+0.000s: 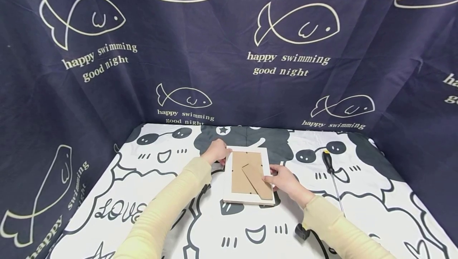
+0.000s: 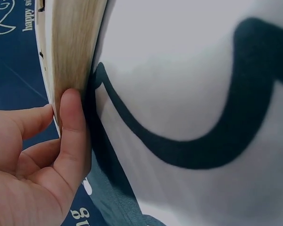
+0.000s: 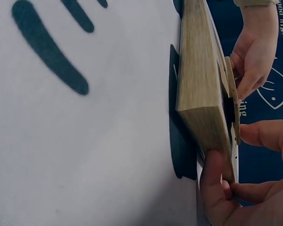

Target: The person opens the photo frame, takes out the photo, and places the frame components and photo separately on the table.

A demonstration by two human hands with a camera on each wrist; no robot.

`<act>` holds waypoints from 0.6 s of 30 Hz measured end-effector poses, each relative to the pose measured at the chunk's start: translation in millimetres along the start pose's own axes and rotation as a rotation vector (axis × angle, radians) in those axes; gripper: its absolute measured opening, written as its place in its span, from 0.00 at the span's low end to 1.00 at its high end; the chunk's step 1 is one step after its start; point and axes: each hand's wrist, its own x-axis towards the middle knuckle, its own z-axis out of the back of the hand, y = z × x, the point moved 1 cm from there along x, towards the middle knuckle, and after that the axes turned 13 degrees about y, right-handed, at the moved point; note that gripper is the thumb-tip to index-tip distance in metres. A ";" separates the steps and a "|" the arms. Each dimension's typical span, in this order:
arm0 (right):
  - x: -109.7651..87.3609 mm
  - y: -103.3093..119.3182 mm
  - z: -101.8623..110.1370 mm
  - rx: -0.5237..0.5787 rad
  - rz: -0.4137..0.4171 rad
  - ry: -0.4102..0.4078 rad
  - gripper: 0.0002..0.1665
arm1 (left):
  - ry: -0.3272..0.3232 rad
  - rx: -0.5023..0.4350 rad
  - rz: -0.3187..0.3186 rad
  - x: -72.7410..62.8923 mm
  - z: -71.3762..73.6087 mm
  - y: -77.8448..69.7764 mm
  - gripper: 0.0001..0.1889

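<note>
A picture frame point(image 1: 247, 198) with a white border lies back side up on the cloth. Its brown backing board point(image 1: 239, 179) carries a slanted easel stand point(image 1: 257, 183). My left hand point(image 1: 216, 151) pinches the far left corner; in the left wrist view, the same hand point(image 2: 42, 174) has its fingertips against the wooden side point(image 2: 75, 52). On the right, my right hand point(image 1: 286, 180) grips the frame's edge, thumb at the stand. Seen from the right wrist, this hand point(image 3: 259, 200) has fingers around the near wooden corner point(image 3: 200, 84), and the stand's free end sits slightly raised.
To the right lies a screwdriver point(image 1: 328, 163) with a black handle and long shaft. A black plug point(image 1: 302, 232) on a cable is beside my right sleeve. More black cable point(image 1: 205, 188) shows by the left forearm. A dark printed curtain point(image 1: 229, 52) hangs behind the table.
</note>
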 end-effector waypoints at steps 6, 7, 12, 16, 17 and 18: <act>1.6 -1.3 1.0 -0.015 0.001 0.009 0.34 | 0.003 0.014 -0.004 -0.5 -1.7 -0.1 0.19; 2.2 -1.2 1.7 -0.013 0.003 0.013 0.34 | 0.001 0.017 -0.008 -0.9 -1.9 0.2 0.19; 5.2 -0.9 9.6 -0.002 0.011 0.075 0.33 | 0.014 -0.010 -0.027 -7.6 -4.0 5.1 0.17; 8.9 1.3 20.4 0.025 -0.005 0.116 0.36 | 0.042 -0.025 -0.060 -18.5 -9.3 11.3 0.13; 10.2 2.1 23.4 0.029 -0.008 0.122 0.37 | 0.046 -0.025 -0.071 -22.1 -10.9 12.8 0.12; 11.6 3.5 26.3 0.040 -0.014 0.125 0.38 | 0.048 -0.018 -0.083 -25.6 -12.6 14.2 0.12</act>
